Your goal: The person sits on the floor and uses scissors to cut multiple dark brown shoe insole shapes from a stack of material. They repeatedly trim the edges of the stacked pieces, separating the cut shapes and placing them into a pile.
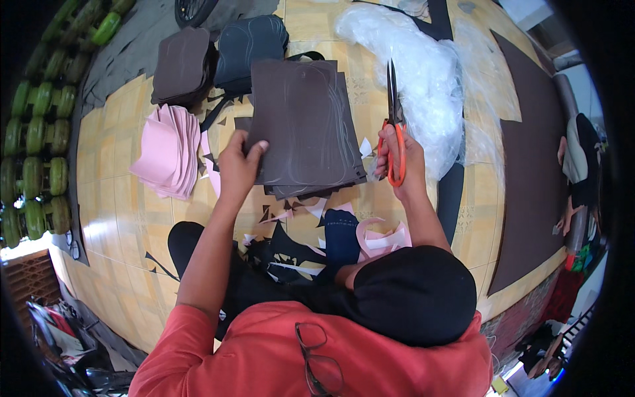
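Clasping brown sheets, left grip partly hidden beneath; right grip clamped around scissors.

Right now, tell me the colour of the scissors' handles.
The scissors' handles are orange-red, best seen in the head view.

The fingers of your left hand are mostly hidden by the brown sheet stack, so you can't tell how many sheets they pinch. The orange-handled scissors cover part of your right hand. Your black-clad right knee hides some pink scraps; your navy sock's lettering is too small to read. The top edge cuts off a black-tyred wheel.
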`<state>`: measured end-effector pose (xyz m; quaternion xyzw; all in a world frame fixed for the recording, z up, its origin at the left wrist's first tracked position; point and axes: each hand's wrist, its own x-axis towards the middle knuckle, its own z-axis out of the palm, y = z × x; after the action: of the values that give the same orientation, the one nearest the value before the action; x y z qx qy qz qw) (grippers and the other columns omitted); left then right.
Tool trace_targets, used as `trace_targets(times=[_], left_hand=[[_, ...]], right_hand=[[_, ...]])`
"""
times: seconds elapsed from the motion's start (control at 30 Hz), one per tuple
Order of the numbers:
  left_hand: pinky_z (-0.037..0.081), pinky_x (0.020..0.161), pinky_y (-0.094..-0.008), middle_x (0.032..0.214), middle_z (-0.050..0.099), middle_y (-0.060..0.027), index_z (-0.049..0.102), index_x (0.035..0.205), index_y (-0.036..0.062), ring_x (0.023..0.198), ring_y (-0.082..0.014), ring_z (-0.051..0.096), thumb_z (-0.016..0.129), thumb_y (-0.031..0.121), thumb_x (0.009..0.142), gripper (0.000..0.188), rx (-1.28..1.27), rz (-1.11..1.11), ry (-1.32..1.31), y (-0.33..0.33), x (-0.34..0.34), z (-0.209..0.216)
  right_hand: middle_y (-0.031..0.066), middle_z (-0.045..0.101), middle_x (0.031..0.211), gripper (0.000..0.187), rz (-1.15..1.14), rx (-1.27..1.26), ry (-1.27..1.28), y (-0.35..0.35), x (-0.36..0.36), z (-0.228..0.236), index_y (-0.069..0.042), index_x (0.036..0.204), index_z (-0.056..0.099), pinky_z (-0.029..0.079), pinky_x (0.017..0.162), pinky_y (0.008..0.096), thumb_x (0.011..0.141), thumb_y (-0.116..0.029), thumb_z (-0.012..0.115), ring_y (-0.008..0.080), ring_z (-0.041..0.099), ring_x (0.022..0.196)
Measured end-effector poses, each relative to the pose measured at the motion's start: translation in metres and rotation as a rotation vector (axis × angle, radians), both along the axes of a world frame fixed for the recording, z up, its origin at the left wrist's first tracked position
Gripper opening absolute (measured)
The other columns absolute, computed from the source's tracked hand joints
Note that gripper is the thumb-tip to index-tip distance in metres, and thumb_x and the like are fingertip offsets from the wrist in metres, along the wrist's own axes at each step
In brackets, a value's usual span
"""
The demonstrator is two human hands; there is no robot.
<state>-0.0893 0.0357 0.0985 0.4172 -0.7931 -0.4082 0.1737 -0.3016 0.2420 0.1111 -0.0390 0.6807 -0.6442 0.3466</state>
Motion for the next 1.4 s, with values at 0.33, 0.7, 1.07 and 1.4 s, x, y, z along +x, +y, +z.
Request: trace_targets(times=[0.33, 0.7, 1.07, 1.4], left_hand=[[0.050, 0.092, -0.0369, 0.121, 0.053, -0.0135, 0.039, 0.132, 0.0018, 0.109, -0.0235, 0.057, 0.059, -0.003, 0.085, 0.051, 0.813, 0.073, 0.883, 0.033, -0.044, 0.042], [0.052, 0.088, -0.0364, 0.116, 0.055, -0.0130, 0.042, 0.128, 0.0010, 0.106, -0.0230, 0.059, 0.058, -0.005, 0.085, 0.046, 0.837, 0.037, 0.852, 0.052, -0.058, 0.036], [0.051, 0.090, -0.0405, 0.119, 0.055, -0.0133, 0.040, 0.132, 0.0014, 0.107, -0.0271, 0.058, 0.058, 0.000, 0.084, 0.051, 0.832, 0.078, 0.844, 0.027, -0.048, 0.025], [0.048, 0.088, -0.0315, 0.106, 0.062, -0.0083, 0.054, 0.124, -0.0006, 0.096, -0.0186, 0.059, 0.059, -0.002, 0.069, 0.056, 0.898, -0.113, 0.371, 0.007, -0.007, 0.046]], right_hand=[[0.0034, 0.052, 0.074, 0.041, 0.218, 0.048, 0.421, 0.012, 0.021, -0.017, 0.002, 0.107, 0.056, 0.048, 0.058, 0.0257, 0.101, -0.036, 0.045, 0.0109, 0.054, 0.062], [0.0190, 0.055, 0.084, 0.043, 0.264, 0.085, 0.605, 0.018, 0.014, -0.011, 0.004, 0.100, 0.052, 0.045, 0.070, 0.0381, 0.095, -0.039, 0.056, 0.0298, 0.057, 0.075], [0.0013, 0.048, 0.058, 0.043, 0.354, 0.021, 0.444, 0.028, 0.015, -0.008, -0.002, 0.089, 0.056, 0.039, 0.043, 0.0253, 0.099, -0.043, 0.047, 0.0089, 0.046, 0.045], [0.0066, 0.053, 0.067, 0.038, 0.275, -0.066, 0.479, 0.018, 0.013, -0.019, 0.001, 0.097, 0.054, 0.046, 0.053, 0.0296, 0.100, -0.036, 0.047, 0.0144, 0.055, 0.055]])
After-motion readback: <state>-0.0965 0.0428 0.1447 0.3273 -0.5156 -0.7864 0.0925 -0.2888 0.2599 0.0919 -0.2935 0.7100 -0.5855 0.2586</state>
